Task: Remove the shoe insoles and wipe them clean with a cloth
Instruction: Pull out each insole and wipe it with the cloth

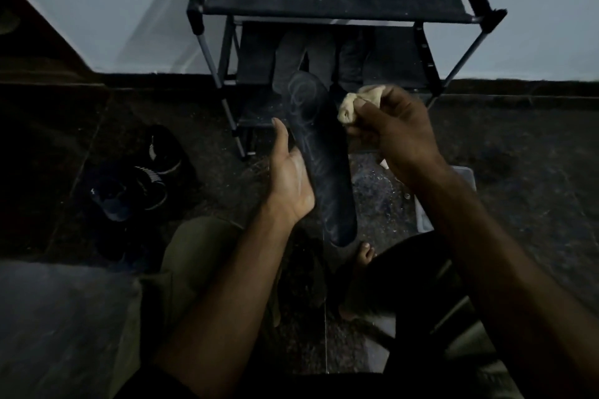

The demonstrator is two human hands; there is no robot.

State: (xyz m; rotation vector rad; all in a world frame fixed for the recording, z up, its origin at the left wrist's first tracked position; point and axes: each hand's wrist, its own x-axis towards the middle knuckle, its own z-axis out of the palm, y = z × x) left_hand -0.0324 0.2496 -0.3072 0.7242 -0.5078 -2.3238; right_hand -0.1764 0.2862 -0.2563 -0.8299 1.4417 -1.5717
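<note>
Insole [321, 159]: dark, long, held up in front of me over the floor [518, 146]; faint pale swirled marks on its upper face, no writing I can read in this dim light.

My left hand [290, 178]: supports the insole along its left edge, thumb straight and pointing away from me; whether the fingers behind curl round it I cannot tell.

My right hand [393, 133]: fingers curled round a bunched pale cloth [359, 104], just beside the insole's upper right edge (contact not clear).

Shoe rack [334, 10]: black, beyond the insole, against the wall; dark shapes on its lower shelf, too dim to name.

Shoes [142, 178]: dark pair on the floor at left, well apart from my hands.

Pale container [424, 220]: under my right forearm, mostly hidden.

My bare foot [364, 256]: below the insole's near end.
</note>
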